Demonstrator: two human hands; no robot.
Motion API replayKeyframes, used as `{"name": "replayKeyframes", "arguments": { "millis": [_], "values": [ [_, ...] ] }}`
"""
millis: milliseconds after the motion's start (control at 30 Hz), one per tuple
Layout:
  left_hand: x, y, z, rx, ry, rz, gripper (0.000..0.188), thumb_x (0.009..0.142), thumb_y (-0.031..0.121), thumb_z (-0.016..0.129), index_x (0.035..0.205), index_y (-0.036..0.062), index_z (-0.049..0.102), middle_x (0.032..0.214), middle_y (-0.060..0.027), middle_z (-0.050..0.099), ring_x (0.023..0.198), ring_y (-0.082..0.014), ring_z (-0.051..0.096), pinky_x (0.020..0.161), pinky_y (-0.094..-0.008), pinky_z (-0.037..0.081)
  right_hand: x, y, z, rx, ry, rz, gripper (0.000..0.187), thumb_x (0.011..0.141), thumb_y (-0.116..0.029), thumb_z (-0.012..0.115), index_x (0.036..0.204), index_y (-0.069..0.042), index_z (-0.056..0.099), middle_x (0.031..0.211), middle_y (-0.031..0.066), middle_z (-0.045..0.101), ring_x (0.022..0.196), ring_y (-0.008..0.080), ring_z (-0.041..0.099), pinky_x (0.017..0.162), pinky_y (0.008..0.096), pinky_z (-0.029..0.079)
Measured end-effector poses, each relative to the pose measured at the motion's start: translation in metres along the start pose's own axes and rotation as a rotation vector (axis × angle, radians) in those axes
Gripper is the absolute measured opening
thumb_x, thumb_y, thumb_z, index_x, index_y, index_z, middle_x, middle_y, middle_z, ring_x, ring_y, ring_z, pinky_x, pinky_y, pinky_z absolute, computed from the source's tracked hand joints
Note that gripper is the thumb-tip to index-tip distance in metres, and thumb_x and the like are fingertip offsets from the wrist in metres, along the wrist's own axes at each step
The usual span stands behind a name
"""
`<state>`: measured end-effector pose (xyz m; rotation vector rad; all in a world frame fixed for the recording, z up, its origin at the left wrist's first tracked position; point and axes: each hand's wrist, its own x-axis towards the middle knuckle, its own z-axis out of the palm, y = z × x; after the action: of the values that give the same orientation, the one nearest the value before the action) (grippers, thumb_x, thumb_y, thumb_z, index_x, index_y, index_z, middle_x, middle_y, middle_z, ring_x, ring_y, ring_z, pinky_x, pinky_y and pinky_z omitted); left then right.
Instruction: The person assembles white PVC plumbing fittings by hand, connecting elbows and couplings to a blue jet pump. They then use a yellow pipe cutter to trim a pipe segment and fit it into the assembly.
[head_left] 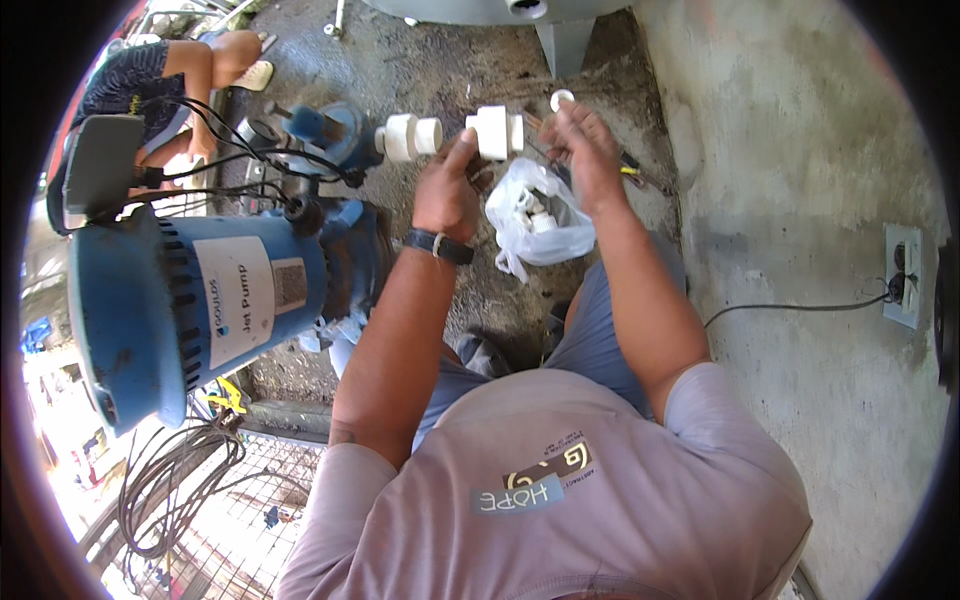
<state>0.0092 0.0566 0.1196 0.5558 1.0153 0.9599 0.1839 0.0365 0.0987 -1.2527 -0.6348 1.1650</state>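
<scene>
My left hand point(447, 197) is closed around a white plastic pipe fitting point(493, 134), its thumb lying along the near side. Just left of that piece, a white pipe union point(405, 138) sticks out from the blue pump head point(335, 132). Fingers of my right hand point(588, 150) pinch a small white ring-shaped piece point(562, 99); whether it is a tape roll or a fitting I cannot make out. Below and between both hands lies a translucent plastic bag point(565, 240) with several white fittings point(537, 218) inside.
A large blue pump motor point(120, 310) with black cables stands at left. A person point(130, 85) crouches beyond it. Grey metal legs point(562, 48) rise at the far side. A yellow-and-black-handled tool point(630, 170) lies near the concrete wall point(790, 170). Coiled cable point(165, 490) hangs lower left.
</scene>
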Motion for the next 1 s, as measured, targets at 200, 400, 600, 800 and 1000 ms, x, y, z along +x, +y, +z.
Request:
{"name": "replayKeyframes", "arguments": {
  "millis": [200, 400, 600, 800, 1000],
  "values": [
    [0.003, -0.003, -0.003, -0.033, 0.005, -0.011, 0.03, 0.09, 0.029, 0.065, 0.113, 0.0101, 0.059, 0.103, -0.001, 0.062, 0.092, -0.016, 0.057, 0.076, -0.0338, 0.044, 0.043, 0.012, -0.03, -1.011, -0.146, 0.125, 0.02, 0.088, -0.018, 0.06, 0.099, -0.003, 0.065, 0.09, 0.0072, 0.069, 0.074, 0.016, 0.065, 0.063, 0.0306, 0.051],
    [0.007, -0.004, -0.003, -0.043, 0.004, -0.015, 0.035, 0.089, 0.03, 0.065, 0.113, 0.0057, 0.059, 0.099, -0.0008, 0.062, 0.087, -0.0141, 0.056, 0.074, -0.0309, 0.044, 0.072, 0.122, -0.016, -1.94, -1.032, 0.15, 0.024, 0.076, -0.014, 0.059, 0.094, -0.004, 0.072, 0.103, 0.0167, 0.068, 0.094, 0.0283, 0.067, 0.083, 0.0395, 0.051],
    [0.0, 0.001, -0.01, 0.018, 0.001, -0.019, 0.032, 0.092, 0.028, 0.061, 0.117, 0.0092, 0.057, 0.108, 0.0, 0.06, 0.095, -0.0156, 0.056, 0.079, -0.0344, 0.044, 0.053, 0.214, -0.042, -1.427, -0.318, 0.617, 0.045, 0.082, -0.022, 0.055, 0.124, -0.009, 0.06, 0.13, 0.0142, 0.056, 0.118, 0.0296, 0.055, 0.1, 0.0371, 0.042],
    [-0.003, 0.002, -0.007, 0.075, -0.016, -0.034, 0.034, 0.093, 0.03, 0.059, 0.119, 0.0079, 0.056, 0.108, -0.0003, 0.06, 0.095, -0.0151, 0.056, 0.079, -0.0325, 0.044, 0.045, 0.233, -0.055, -1.22, -0.184, 0.512, 0.044, 0.082, -0.023, 0.055, 0.123, -0.006, 0.06, 0.132, 0.0162, 0.054, 0.125, 0.0315, 0.048, 0.104, 0.0388, 0.038],
    [0.003, -0.002, -0.008, 0.023, -0.009, -0.029, 0.033, 0.092, 0.031, 0.061, 0.117, 0.0098, 0.056, 0.107, -0.0006, 0.06, 0.094, -0.015, 0.056, 0.078, -0.0326, 0.044, 0.042, 0.172, -0.039, -1.427, 0.068, 0.61, 0.035, 0.084, -0.024, 0.056, 0.116, -0.011, 0.063, 0.125, 0.0099, 0.059, 0.12, 0.0278, 0.051, 0.104, 0.0477, 0.034]
  ]
}}
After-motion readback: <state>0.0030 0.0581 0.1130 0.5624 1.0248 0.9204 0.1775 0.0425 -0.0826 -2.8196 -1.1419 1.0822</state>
